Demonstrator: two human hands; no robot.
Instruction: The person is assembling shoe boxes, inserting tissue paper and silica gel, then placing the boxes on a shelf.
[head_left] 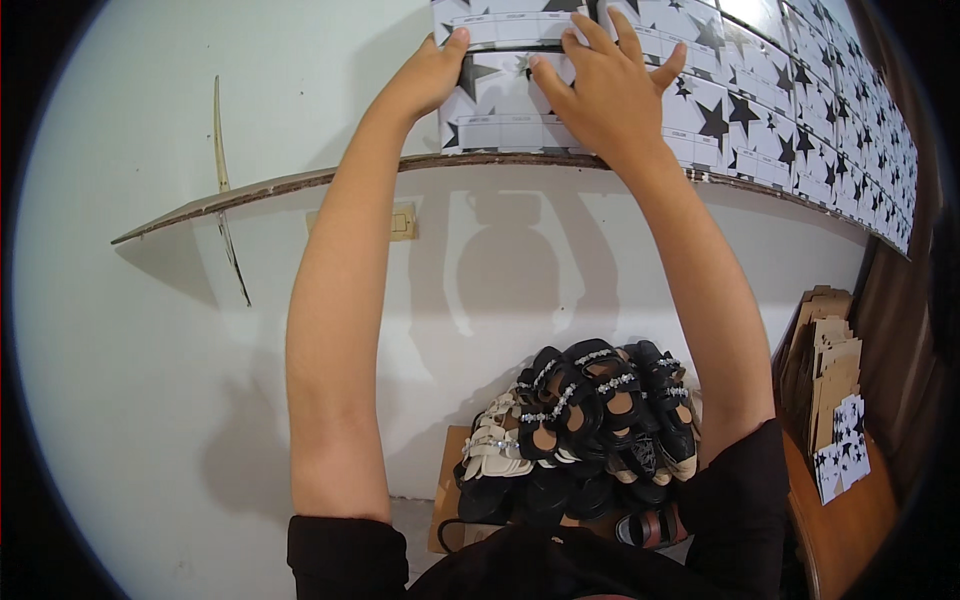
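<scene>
Both my arms reach up to a stack of white cardboard boxes with black stars on a wall shelf [270, 184]. My left hand [435, 75] is at the stack's left end, its thumb on the front corner of the upper box [500, 25] and its fingers around the side, partly hidden. Below that sits a lower box [500, 110] with the same print. My right hand [610, 95] lies with spread fingers over the box fronts, near where two columns meet. Its fingertips touch the upper boxes, and nothing is held in it.
More star-print boxes [740, 110] line the shelf to the right. Under the shelf, black and cream sandals [590, 400] are piled on a cardboard box [442, 490]. Folded cardboard [830, 360] leans on a wooden table [850, 520] at right. A light switch [402, 222] is on the wall.
</scene>
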